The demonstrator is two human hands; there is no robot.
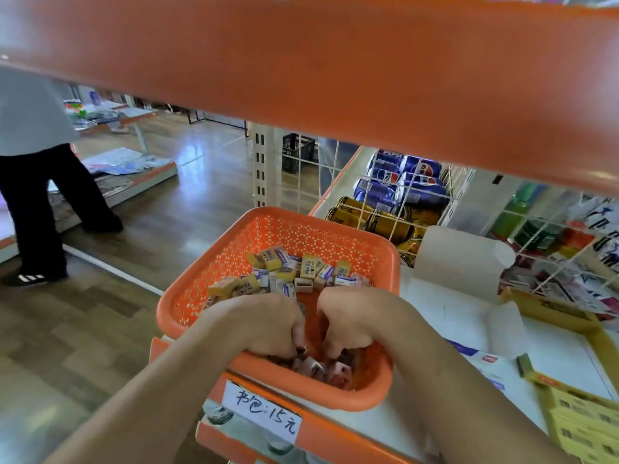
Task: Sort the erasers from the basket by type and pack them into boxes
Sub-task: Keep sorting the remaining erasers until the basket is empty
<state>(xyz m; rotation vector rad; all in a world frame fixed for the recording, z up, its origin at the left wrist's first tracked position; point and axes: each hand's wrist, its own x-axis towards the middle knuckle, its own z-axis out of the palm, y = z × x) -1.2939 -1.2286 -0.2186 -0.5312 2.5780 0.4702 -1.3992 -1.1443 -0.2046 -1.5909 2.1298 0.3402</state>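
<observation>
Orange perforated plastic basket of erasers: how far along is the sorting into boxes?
Done: nothing visible; no erasers show in the open white cardboard box beside the orange perforated plastic basket. In hand: the left hand and right hand dig curled fingers into pink-wrapped erasers at its near edge; any grip is hidden. Left: the yellow and purple-white wrapped erasers piled at the far side, all unsorted.

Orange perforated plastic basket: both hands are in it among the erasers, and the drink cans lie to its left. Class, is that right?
No: the head view shows the blue and yellow drink cans to the right of the orange perforated plastic basket. The left hand and right hand are in it among the small wrapped erasers.
</observation>
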